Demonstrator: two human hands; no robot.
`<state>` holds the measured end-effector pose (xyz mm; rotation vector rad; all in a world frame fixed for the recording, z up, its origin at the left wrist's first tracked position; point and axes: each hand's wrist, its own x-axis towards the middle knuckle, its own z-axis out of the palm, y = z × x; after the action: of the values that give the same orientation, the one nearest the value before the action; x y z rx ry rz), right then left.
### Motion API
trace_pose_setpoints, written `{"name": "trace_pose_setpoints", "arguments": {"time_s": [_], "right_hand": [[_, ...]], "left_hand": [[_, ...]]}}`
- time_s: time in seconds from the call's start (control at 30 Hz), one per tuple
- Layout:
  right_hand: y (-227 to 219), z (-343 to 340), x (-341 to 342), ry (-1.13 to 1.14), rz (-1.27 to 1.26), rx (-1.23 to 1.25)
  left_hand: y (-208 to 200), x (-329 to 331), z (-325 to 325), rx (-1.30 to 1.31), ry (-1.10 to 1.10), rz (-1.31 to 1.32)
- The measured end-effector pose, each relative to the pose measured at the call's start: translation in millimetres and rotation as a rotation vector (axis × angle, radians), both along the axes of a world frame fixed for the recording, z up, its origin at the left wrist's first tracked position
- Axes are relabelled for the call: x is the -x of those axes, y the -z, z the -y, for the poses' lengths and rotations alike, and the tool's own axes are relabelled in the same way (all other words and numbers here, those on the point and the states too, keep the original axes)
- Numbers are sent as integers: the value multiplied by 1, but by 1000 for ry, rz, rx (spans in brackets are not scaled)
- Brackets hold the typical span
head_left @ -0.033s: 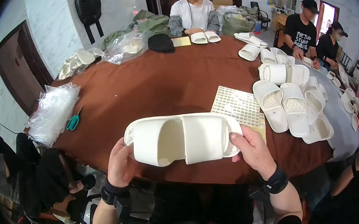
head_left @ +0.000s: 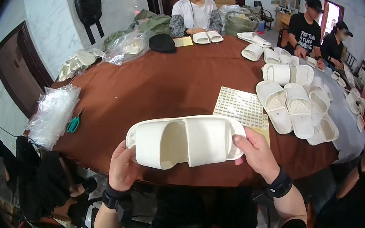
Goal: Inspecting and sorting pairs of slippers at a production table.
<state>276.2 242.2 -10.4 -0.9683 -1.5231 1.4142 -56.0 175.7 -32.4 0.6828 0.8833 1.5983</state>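
The left hand (head_left: 123, 170) and right hand (head_left: 259, 153) clasp opposite ends of cream-white, wide-strapped, foam-looking slippers (head_left: 207, 140) between them, light and bendy I'd guess, best gripped there

Teal-handled scissors (head_left: 74, 123) lie left of the left fingers (head_left: 119, 150); well beyond those fingers are a black cap (head_left: 162, 43) and office chair (head_left: 268, 19).

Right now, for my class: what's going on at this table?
The person's left hand and right hand hold the two ends of a pair of white slippers above the brown tablecloth. Beyond them lies a sheet of labels; more white slippers lie to the right, scissors to the left.
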Motion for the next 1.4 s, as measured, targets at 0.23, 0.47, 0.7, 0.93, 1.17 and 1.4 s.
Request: {"name": "trace_pose_setpoints", "arguments": {"time_s": [0.23, 0.47, 0.7, 0.93, 1.17, 1.4], "right_hand": [[14, 0, -19, 156, -49, -3], [36, 11, -17, 111, -348, 175], [53, 23, -8, 25, -350, 295], [43, 40, 0, -34, -338, 314], [40, 37, 0, -10, -268, 242], [39, 37, 0, -40, -195, 217]], "left_hand": [[10, 19, 9, -60, -119, -37], [14, 25, 27, -22, -285, 19], [15, -7, 69, 107, 130, -177], [-36, 7, 67, 27, 108, -1344], [-34, -2, -8, -383, -23, -1621], [-43, -31, -50, -67, 427, -1449]]}}
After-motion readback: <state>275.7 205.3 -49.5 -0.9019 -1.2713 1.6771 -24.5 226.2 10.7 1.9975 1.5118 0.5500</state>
